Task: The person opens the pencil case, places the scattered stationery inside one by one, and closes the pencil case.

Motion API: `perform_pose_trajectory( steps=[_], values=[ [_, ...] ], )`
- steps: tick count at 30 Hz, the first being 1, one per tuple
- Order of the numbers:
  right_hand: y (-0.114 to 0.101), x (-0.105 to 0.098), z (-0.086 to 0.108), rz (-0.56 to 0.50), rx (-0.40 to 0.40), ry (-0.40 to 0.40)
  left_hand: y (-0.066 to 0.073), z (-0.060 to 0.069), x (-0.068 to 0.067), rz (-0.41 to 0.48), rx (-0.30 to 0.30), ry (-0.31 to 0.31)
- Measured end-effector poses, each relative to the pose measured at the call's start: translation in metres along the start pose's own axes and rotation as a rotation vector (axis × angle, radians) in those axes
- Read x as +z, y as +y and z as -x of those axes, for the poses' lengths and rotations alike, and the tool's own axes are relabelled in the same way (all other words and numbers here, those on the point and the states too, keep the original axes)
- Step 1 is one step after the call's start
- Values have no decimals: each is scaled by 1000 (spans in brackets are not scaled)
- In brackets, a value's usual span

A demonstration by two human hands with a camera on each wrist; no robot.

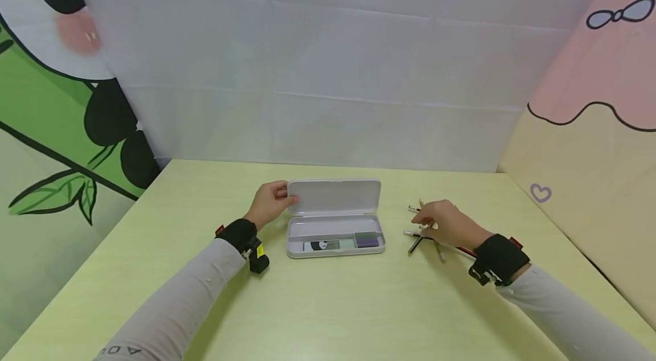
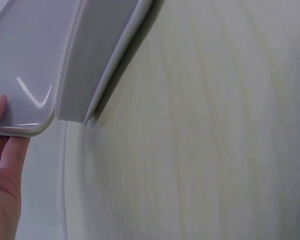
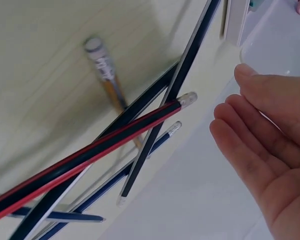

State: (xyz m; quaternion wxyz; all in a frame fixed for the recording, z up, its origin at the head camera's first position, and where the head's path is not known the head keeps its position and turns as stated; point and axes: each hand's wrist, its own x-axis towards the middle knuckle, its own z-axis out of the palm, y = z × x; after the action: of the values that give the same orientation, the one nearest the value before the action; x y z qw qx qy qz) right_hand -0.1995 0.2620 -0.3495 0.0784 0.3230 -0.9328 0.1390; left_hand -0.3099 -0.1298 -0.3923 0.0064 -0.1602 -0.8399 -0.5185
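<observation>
The two hands were well apart. The left hand (image 1: 269, 204) clamped the left end of the lid (image 1: 335, 197), thumb on the inner face and fingers behind; this grip presumably kept the lid steady and upright. The right hand (image 1: 445, 223) was poised above the pencils (image 1: 415, 245), thumb apart from the fingertips, with nothing seen between them.

The pencil case (image 1: 335, 254) rested about midway between the left and right edges of the tabletop (image 1: 328, 315), nearer the far edge, its hinge side away from the person. Inside, along the near wall, lay a panda-printed item (image 1: 321, 245); a dark purple block (image 1: 367, 240) occupied the near right corner. The remaining length of the tray was bare, apparently leaving room for long items.

The pencils lay crossed between the case and the right edge, within the right hand's reach. A red-and-black pencil (image 3: 85, 155) overlapped dark ones. Black straps (image 1: 501, 258) circled both wrists. A white cloth (image 1: 328, 65) hung beyond the far edge.
</observation>
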Motion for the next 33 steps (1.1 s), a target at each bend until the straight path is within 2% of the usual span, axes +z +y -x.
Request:
perform_pose_trajectory(
  steps=[12, 16, 23, 33],
  values=[
    [17, -3, 25, -8, 61, 31, 3, 1, 0, -1, 1, -8],
    [18, -2, 32, -25, 120, 52, 5, 2, -1, -4, -2, -6],
    [20, -2, 43, -45, 229, 43, 5, 3, -2, -6, 2, -4],
    [21, 4, 49, -37, 248, 70, 5, 2, -1, -2, 4, -8]
  ],
)
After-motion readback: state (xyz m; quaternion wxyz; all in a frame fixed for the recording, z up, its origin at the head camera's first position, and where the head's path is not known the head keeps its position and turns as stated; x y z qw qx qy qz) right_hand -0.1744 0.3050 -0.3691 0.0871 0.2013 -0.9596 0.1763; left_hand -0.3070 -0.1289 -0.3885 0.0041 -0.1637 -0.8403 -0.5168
